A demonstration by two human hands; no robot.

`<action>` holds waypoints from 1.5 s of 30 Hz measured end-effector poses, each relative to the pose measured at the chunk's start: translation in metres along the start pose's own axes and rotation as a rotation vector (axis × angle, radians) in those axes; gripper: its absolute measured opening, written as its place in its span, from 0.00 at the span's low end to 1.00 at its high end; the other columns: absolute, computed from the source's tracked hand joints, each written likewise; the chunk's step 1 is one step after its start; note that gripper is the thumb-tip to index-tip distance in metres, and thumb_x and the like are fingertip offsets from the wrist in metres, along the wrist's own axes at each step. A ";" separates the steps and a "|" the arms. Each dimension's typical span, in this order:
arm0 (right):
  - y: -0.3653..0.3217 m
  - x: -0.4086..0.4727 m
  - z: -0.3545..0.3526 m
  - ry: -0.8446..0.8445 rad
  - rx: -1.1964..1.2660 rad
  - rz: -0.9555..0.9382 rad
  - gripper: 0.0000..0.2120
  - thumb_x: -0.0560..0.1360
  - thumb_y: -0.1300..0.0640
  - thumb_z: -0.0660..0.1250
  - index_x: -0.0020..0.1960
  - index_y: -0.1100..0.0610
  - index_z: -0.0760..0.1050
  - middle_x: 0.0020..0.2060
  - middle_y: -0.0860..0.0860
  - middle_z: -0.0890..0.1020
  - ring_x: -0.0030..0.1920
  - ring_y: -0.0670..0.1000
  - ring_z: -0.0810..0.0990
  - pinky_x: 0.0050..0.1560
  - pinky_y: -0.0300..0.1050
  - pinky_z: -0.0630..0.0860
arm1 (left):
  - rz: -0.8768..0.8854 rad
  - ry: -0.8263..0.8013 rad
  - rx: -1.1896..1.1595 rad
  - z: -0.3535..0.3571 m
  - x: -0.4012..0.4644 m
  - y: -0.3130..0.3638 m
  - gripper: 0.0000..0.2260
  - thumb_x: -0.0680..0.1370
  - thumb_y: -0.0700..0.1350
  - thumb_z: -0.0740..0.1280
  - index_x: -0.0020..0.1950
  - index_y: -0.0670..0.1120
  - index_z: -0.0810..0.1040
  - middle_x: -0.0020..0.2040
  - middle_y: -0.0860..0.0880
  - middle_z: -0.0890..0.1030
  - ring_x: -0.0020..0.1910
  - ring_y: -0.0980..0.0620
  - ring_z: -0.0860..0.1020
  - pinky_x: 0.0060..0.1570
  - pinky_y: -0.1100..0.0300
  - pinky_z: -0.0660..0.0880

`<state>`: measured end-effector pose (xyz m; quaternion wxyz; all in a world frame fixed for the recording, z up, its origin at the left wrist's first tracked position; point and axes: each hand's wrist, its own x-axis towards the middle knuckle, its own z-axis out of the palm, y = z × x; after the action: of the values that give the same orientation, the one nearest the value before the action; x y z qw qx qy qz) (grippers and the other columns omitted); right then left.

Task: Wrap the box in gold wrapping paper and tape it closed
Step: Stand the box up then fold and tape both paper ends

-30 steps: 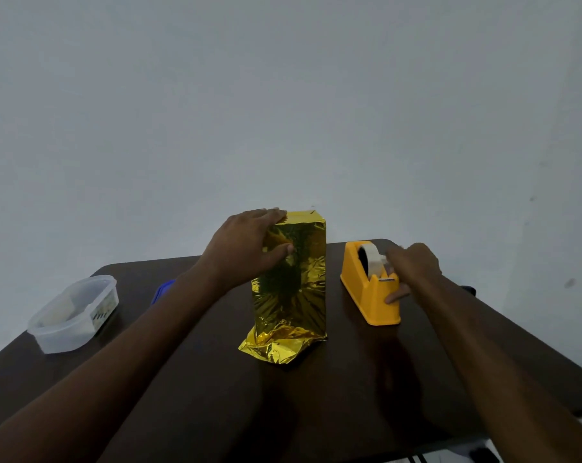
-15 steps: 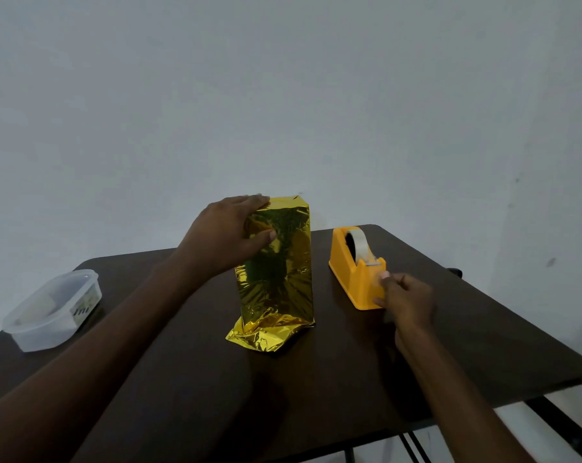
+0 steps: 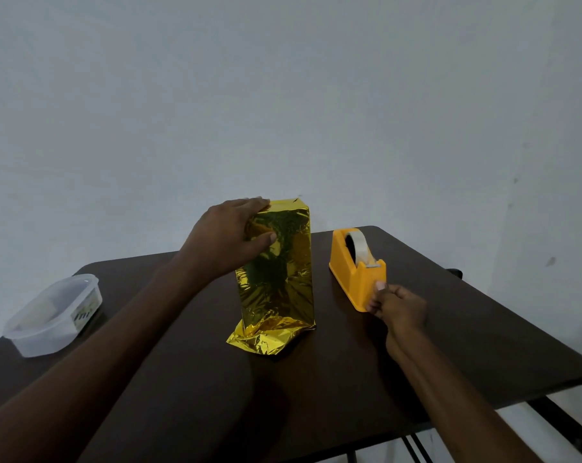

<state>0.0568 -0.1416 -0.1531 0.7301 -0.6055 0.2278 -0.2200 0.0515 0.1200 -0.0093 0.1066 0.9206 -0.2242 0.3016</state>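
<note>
The box stands upright near the middle of the dark table, sheathed in gold wrapping paper whose loose end lies crumpled at its foot. The left hand grips its upper left edge, thumb pressed on the front face, fingers over the top. Just to the right sits the orange tape dispenser; the right hand hovers at its near end, fingers pinched together, probably on a strip of tape (too clear to make out). To do this well, keep the seam pinned flat, draw the strip taut, then lay it across the overlap. A plastic tub sits far left.
</note>
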 end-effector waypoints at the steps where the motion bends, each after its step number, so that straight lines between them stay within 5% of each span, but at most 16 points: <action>1: 0.000 -0.001 -0.001 -0.006 -0.017 -0.004 0.09 0.78 0.57 0.69 0.39 0.58 0.77 0.37 0.55 0.82 0.39 0.53 0.82 0.49 0.52 0.81 | 0.000 0.002 0.000 0.000 0.000 0.000 0.32 0.72 0.63 0.62 0.73 0.50 0.71 0.70 0.50 0.75 0.68 0.49 0.73 0.61 0.56 0.68; 8: -0.023 -0.011 -0.012 -0.127 -0.113 -0.199 0.09 0.79 0.56 0.66 0.43 0.60 0.79 0.35 0.53 0.81 0.37 0.53 0.78 0.42 0.50 0.78 | 0.014 0.011 -0.006 0.000 -0.003 0.001 0.31 0.72 0.62 0.63 0.72 0.48 0.72 0.68 0.49 0.76 0.67 0.49 0.74 0.60 0.60 0.67; 12: -0.097 -0.018 -0.005 -0.389 -0.095 -0.549 0.07 0.77 0.58 0.69 0.40 0.57 0.79 0.34 0.53 0.80 0.34 0.48 0.77 0.35 0.41 0.76 | 0.010 0.003 0.006 -0.002 -0.003 0.006 0.32 0.72 0.62 0.63 0.73 0.48 0.71 0.70 0.49 0.74 0.70 0.50 0.72 0.66 0.59 0.66; 16: -0.170 -0.026 0.023 -0.761 -0.168 -0.747 0.07 0.77 0.59 0.69 0.45 0.64 0.80 0.40 0.58 0.84 0.37 0.51 0.81 0.38 0.43 0.80 | 0.013 0.005 0.001 -0.002 -0.003 0.007 0.31 0.73 0.60 0.65 0.73 0.47 0.71 0.71 0.48 0.74 0.70 0.50 0.71 0.68 0.58 0.66; 24: -0.218 -0.018 0.109 -1.207 -0.617 -0.656 0.12 0.74 0.55 0.70 0.46 0.66 0.81 0.40 0.58 0.85 0.39 0.53 0.83 0.40 0.42 0.80 | 0.044 0.046 0.017 -0.003 -0.004 0.004 0.29 0.76 0.57 0.69 0.73 0.46 0.71 0.71 0.47 0.74 0.70 0.50 0.71 0.66 0.56 0.68; 32: -0.215 -0.007 0.130 -1.265 -0.766 -0.614 0.13 0.79 0.55 0.66 0.47 0.67 0.79 0.41 0.59 0.85 0.39 0.52 0.82 0.39 0.40 0.79 | -0.040 0.041 -0.050 -0.005 -0.004 0.004 0.31 0.76 0.59 0.66 0.75 0.45 0.67 0.73 0.47 0.71 0.71 0.50 0.69 0.67 0.54 0.69; 37: -0.217 -0.005 0.139 -1.272 -0.830 -0.588 0.13 0.79 0.54 0.66 0.44 0.64 0.78 0.38 0.58 0.83 0.36 0.52 0.80 0.35 0.39 0.78 | -0.212 0.048 -0.066 -0.007 -0.004 0.012 0.34 0.72 0.65 0.59 0.67 0.41 0.74 0.67 0.43 0.75 0.62 0.45 0.76 0.58 0.52 0.73; 45: -0.223 -0.004 0.154 -1.295 -0.966 -0.555 0.16 0.77 0.53 0.69 0.49 0.68 0.76 0.34 0.56 0.82 0.34 0.52 0.79 0.32 0.40 0.77 | -0.207 0.040 -0.003 -0.004 -0.003 0.009 0.30 0.76 0.63 0.64 0.69 0.43 0.71 0.63 0.46 0.77 0.60 0.48 0.76 0.55 0.53 0.74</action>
<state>0.1361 -0.0560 0.0914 0.2977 -0.8907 -0.3222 0.1197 0.0424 0.1143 -0.0075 0.1428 0.9325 -0.1261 0.3069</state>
